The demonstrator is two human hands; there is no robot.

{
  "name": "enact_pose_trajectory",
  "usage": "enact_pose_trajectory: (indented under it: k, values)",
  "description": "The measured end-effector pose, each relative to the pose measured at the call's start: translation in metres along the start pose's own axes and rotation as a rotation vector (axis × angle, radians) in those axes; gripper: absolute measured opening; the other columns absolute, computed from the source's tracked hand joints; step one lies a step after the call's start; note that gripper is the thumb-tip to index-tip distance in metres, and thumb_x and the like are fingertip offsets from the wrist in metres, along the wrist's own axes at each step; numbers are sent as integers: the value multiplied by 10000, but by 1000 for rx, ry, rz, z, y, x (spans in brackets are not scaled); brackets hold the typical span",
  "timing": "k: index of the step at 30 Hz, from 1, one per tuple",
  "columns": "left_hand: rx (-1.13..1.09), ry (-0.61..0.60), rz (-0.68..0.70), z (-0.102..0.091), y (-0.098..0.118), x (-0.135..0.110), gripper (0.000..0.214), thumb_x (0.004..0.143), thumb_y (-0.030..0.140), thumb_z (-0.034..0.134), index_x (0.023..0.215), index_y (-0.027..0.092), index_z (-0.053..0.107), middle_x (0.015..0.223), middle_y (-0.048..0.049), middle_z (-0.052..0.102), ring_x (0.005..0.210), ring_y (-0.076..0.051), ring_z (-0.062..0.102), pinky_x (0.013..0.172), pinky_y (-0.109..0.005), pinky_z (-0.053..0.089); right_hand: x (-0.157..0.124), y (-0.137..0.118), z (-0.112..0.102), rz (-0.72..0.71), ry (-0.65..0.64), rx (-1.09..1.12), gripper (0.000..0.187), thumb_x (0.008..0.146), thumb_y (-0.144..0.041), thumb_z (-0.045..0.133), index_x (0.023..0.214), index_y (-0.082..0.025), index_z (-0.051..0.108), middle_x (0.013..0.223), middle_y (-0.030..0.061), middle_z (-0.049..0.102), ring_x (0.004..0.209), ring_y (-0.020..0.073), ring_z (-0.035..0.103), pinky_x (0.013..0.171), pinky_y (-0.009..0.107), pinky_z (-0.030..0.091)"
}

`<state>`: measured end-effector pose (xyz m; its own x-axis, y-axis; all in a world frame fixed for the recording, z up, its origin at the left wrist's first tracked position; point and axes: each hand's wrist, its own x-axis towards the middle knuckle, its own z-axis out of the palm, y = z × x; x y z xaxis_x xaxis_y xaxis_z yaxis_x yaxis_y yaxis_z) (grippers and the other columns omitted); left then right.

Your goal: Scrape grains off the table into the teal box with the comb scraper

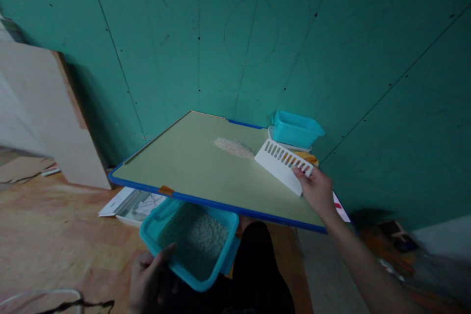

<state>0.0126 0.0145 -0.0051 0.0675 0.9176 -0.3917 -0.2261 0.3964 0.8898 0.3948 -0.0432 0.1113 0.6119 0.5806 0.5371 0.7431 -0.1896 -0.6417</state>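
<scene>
A teal tub [191, 243] filled with white grains is held by the left grip [149, 279], closed on its near rim, just below the front edge of the desk [184, 171]. A white slotted scraper [281, 163] is clasped at its near end by the right grip [318, 190] and rests on the desk, just beside a small heap of grains [233, 147]. A second teal tub [296, 129] is seen at the far corner.

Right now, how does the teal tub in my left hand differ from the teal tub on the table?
The near tub is held tilted by the left hand below the table edge; the far tub stands level on the tabletop. The near tub is full of white grains; the far tub's inside is hidden. Both are teal, rectangular plastic tubs.
</scene>
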Motion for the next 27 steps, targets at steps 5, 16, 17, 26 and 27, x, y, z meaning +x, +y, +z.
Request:
enact_pose_trajectory:
  k: [5, 16, 17, 26, 27]
  values:
    - [-66, -28, -30, 6, 11, -9, 607, 684, 485, 724, 284, 220, 352, 200, 29, 322, 172, -74, 293, 250, -205, 227, 12, -16, 29, -73, -38, 51, 357, 836, -525, 598, 847, -175, 667, 805, 88, 735, 716, 239, 669, 612, 310, 472]
    - [-56, -28, -30, 11, 29, -23, 541, 660, 410, 747, 312, 223, 378, 225, 49, 327, 210, -78, 317, 290, -215, 251, 31, -66, 99, -196, -36, -60, 259, 867, -430, 559, 746, -206, 601, 725, 86, 707, 677, 230, 640, 588, 281, 393]
    - [-42, -27, -21, 11, 29, -23, 547, 674, 420, 732, 306, 223, 378, 226, 44, 329, 211, -81, 321, 290, -218, 250, 34, -71, 106, -200, -44, -65, 244, 872, -415, 556, 758, -205, 605, 750, 93, 715, 699, 236, 648, 594, 282, 392]
    - [-82, -23, -40, 6, 27, -20, 541, 631, 412, 757, 312, 231, 359, 214, 40, 361, 186, -79, 320, 258, -206, 282, 61, -95, 157, -205, -116, -18, 175, 849, -354, 586, 795, -195, 632, 828, 110, 735, 744, 246, 657, 640, 293, 415]
    - [-81, -25, -30, 5, 27, -19, 550, 641, 419, 748, 307, 232, 352, 210, 34, 365, 181, -80, 322, 255, -205, 292, 65, -96, 160, -208, -124, -5, 177, 844, -357, 591, 790, -193, 632, 825, 110, 734, 739, 243, 655, 642, 293, 417]
